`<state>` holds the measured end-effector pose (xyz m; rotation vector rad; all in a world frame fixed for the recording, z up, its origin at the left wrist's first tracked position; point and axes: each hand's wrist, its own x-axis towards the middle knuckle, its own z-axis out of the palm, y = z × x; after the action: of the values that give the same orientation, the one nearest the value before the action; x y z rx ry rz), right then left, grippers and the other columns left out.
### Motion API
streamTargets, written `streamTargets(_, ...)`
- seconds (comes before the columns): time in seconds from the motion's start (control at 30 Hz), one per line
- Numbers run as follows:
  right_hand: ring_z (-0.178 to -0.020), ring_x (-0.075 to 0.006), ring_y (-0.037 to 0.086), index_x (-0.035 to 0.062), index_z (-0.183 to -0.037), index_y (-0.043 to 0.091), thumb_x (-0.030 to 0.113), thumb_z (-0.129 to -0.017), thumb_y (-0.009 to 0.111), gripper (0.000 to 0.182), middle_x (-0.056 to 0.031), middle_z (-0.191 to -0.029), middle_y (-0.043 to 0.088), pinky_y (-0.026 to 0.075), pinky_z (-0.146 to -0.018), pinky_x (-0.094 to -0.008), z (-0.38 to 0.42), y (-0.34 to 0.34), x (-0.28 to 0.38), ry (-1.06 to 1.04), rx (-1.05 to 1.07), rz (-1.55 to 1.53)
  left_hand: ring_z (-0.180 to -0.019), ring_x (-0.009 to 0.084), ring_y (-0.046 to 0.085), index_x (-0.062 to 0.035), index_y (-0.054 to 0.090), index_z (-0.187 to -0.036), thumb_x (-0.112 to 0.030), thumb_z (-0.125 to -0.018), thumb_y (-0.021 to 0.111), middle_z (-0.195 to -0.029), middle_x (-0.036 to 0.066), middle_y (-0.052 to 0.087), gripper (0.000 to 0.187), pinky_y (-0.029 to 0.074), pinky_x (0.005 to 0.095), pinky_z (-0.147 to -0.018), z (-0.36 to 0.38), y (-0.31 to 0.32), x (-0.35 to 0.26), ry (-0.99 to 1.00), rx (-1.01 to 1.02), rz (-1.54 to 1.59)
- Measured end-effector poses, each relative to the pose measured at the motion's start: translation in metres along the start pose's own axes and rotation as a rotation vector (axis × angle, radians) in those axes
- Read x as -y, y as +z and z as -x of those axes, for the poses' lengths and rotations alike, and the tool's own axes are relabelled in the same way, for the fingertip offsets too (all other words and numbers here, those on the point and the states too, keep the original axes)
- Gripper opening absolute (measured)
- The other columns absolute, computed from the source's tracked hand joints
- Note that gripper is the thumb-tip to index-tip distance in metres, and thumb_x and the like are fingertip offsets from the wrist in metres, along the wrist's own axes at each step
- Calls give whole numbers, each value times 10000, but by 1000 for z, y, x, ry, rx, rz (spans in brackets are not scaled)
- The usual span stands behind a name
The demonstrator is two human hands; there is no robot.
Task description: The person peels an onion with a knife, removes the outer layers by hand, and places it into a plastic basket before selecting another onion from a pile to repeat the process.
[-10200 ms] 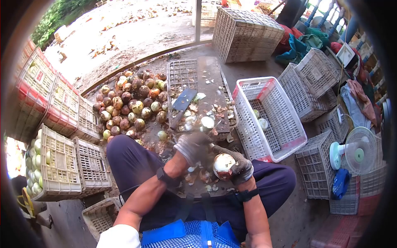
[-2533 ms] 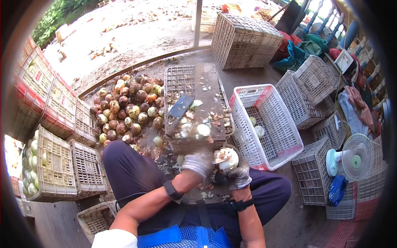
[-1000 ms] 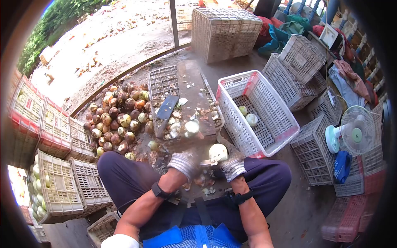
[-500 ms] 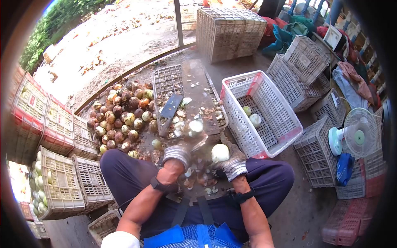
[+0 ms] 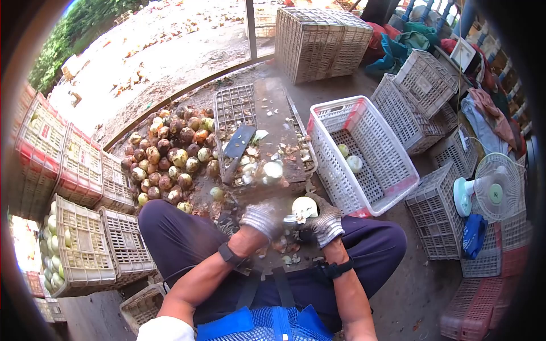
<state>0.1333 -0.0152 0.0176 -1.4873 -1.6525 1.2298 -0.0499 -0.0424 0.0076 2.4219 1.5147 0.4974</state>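
My right hand (image 5: 326, 221), in a grey-striped work glove, is closed around a pale, peeled round fruit or vegetable (image 5: 305, 208) whose exact kind I cannot make out. Beside it, my gloved left hand (image 5: 260, 220) is smeared by motion and wrapped round a knife (image 5: 290, 218). Its short light blade touches the near left side of the pale piece. In front of both hands, a wooden board (image 5: 274, 125) lies over a crate, with a dark cleaver (image 5: 239, 142), another pale piece (image 5: 273, 170) and peel scraps. More scraps lie below my hands.
A heap of brown and green unpeeled round produce (image 5: 170, 153) lies to the front left. On the right, a white crate (image 5: 392, 191) holds two pale pieces. Stacked crates (image 5: 82, 241) stand at the left, others at the right near a small fan (image 5: 496, 190).
My left hand has moved right and slightly down, bringing the knife from beyond the pale piece to its near left side. The view has shifted slightly.
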Motion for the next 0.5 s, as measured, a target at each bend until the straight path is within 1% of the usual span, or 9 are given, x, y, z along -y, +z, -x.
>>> streamTargets(0.03,-932,-215,653,42,-1153,605,264,-506,863,732,-124,-1038,670,504,-842,-309,0,-1,5,16,25,12,-745,337,626,-30,630,-853,-169,-734,597,-823,185,617,186,498,429,-612,1,2,2,16,-57,-37)
streamTargets(0.1,-914,-203,650,38,-1144,611,220,-486,856,725,-112,-1019,672,508,-827,-304,1,-2,11,72,60,-89,-745,337,623,-34,629,-858,-170,-735,591,-818,181,616,187,499,427,-616,2,7,4,49,-170,-111)
streamTargets(0.17,-898,-188,644,36,-1135,619,178,-466,847,722,-96,-1002,672,513,-815,-302,0,-2,7,99,76,-208,-764,336,627,-30,630,-862,-164,-751,581,-830,192,621,182,497,432,-623,1,5,8,49,-162,-219)
streamTargets(0.23,-882,-172,636,36,-1126,626,139,-444,836,721,-76,-985,670,517,-806,-302,-2,2,-19,94,78,-346,-847,329,610,-52,607,-969,-172,-737,615,-903,189,616,261,487,419,-696,-2,0,13,-93,-63,-153)
streamTargets(0.27,-876,-171,620,20,-1167,594,78,-436,821,767,-67,-1002,648,525,-797,-309,-3,3,-29,109,64,-359,-921,321,592,-76,583,-1073,-184,-716,655,-969,182,609,379,477,405,-766,-6,-6,18,-237,30,-31)
streamTargets(0.33,-869,-167,620,14,-1157,592,64,-468,809,725,-71,-1001,648,526,-777,-303,-3,4,-36,111,41,-390,-908,329,599,-73,581,-1131,-173,-712,675,-952,181,618,440,480,402,-771,-22,-27,18,-555,301,76)
streamTargets(0.43,-858,-162,621,4,-1144,588,43,-516,792,661,-76,-998,648,528,-747,-293,3,2,-32,58,5,-542,-770,332,617,-39,606,-1056,-174,-714,676,-859,178,628,374,484,425,-644,0,20,52,-446,-110,94)
streamTargets(0.47,-854,-160,622,0,-1139,587,36,-532,786,640,-78,-997,648,528,-737,-290,4,1,-30,37,-3,-592,-705,322,612,-14,621,-984,-115,-720,657,-782,159,617,286,468,427,-581,3,24,51,-332,-272,178)
streamTargets(0.5,-851,-158,622,-3,-1135,586,28,-548,780,619,-80,-996,648,529,-727,-287,6,1,-27,14,-8,-641,-711,318,611,-11,625,-963,-97,-719,651,-793,152,615,261,472,419,-586,2,18,44,-479,-152,448)
